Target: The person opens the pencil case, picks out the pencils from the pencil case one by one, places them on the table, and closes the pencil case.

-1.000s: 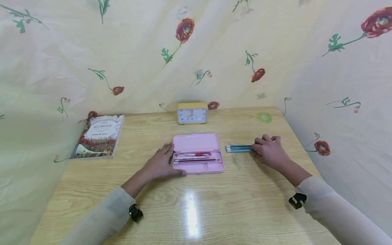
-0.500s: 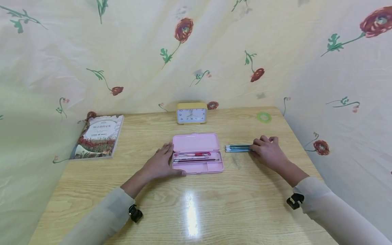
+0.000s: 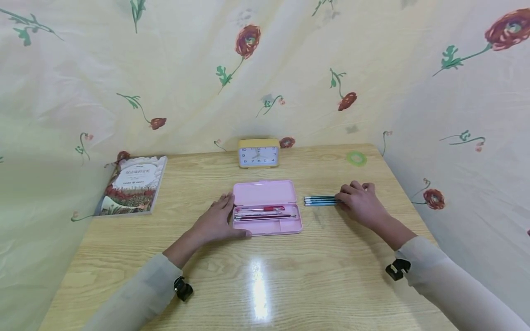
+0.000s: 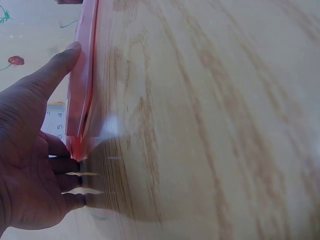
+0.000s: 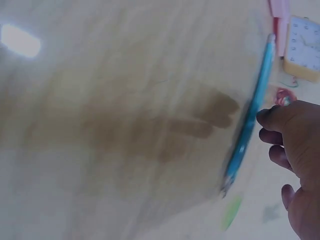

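An open pink pencil case [image 3: 265,193] lies in mid-table in the head view, its lid folded back. A red pen [image 3: 274,208] and a dark pencil [image 3: 267,217] are among the items in its tray. My left hand [image 3: 213,221] rests against the case's left end, fingers extended along the side and thumb [image 4: 62,62] on the front edge. To the right, several blue and dark green pencils [image 3: 319,201] lie side by side. My right hand [image 3: 361,204] pinches them near their right end, its fingers bent; in the right wrist view the thumb touches a blue pencil [image 5: 253,107].
A yellow alarm clock [image 3: 259,154] stands behind the case. A book [image 3: 134,184] lies at the back left of the wooden table [image 3: 207,285]. A green ring [image 3: 357,158] lies at the back right, with flowered cloth [image 3: 186,69] hanging behind.
My right hand has shifted slightly left along the pencils, which stay almost in place. My left hand and the case have not visibly moved.
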Tool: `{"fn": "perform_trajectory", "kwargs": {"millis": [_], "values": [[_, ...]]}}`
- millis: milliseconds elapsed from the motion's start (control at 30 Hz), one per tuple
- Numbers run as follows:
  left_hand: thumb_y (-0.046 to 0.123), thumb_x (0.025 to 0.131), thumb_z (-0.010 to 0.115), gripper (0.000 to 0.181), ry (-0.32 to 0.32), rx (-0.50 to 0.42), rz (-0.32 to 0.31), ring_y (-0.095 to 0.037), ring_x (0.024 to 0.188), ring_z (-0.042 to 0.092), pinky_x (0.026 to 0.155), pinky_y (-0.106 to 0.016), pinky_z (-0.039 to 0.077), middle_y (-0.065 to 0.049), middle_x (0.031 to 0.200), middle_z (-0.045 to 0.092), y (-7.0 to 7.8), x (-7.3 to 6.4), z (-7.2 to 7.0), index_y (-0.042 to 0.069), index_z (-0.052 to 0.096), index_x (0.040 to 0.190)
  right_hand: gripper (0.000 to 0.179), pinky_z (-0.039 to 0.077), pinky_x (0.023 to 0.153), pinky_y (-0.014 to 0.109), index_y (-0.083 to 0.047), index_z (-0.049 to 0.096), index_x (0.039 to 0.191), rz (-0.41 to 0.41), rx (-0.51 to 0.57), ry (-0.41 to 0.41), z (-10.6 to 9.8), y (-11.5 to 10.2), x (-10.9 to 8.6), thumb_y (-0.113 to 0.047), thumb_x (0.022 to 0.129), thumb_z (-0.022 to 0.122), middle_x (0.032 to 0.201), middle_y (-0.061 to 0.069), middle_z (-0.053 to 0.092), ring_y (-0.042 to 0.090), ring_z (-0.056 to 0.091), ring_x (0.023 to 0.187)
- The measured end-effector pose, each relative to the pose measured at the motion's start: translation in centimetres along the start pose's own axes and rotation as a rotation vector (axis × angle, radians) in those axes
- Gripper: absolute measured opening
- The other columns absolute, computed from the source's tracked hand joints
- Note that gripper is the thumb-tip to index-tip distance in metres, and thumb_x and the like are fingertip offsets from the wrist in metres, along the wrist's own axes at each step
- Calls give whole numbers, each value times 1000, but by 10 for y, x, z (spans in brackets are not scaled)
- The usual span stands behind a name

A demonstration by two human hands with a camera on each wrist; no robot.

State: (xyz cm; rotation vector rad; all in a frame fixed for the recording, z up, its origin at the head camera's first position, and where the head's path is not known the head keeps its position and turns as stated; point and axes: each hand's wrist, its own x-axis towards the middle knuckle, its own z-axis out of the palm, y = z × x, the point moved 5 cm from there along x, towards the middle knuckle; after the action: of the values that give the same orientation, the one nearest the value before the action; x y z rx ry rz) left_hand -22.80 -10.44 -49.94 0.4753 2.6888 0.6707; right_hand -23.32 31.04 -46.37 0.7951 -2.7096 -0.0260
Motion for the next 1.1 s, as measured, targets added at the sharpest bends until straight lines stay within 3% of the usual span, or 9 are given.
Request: {"fn": "perform_trajectory", "kwargs": {"millis": [233,500,700,900,1100], "values": [[78,81,84,140,1,0,9,-35,175,8,142,-57,18,-13,187,11,-2,0,1,1,15,176,22,46,80,60,-10,85,105,-65,124,16,-7,-32,34,-9,86,95,101,6,79,28,60,91],[79,81,83,141,2,-1,17,-34,175,8,142,-57,17,-12,188,10,-2,2,1,1,15,176,16,48,86,61,-14,86,108,-159,208,-51,-1,-84,68,-14,93,90,105,2,80,26,64,99],[80,81,83,142,0,6,25,-34,175,7,142,-55,15,-12,188,10,-4,3,3,1,14,176,20,45,85,55,-17,88,115,-225,241,-152,4,-111,78,-14,95,89,106,-2,79,24,63,102],[80,81,83,142,-7,12,22,-34,175,7,142,-55,15,-12,188,9,-5,3,3,0,13,176,27,47,88,55,-17,86,123,-229,213,-266,8,-122,81,-7,98,83,112,0,78,23,61,103],[81,81,82,142,-2,20,21,-35,175,7,142,-55,16,-14,187,10,-5,4,1,-1,13,176,23,49,90,58,-18,86,119,-222,212,-274,11,-125,83,-7,99,82,111,0,79,22,61,103]]}}
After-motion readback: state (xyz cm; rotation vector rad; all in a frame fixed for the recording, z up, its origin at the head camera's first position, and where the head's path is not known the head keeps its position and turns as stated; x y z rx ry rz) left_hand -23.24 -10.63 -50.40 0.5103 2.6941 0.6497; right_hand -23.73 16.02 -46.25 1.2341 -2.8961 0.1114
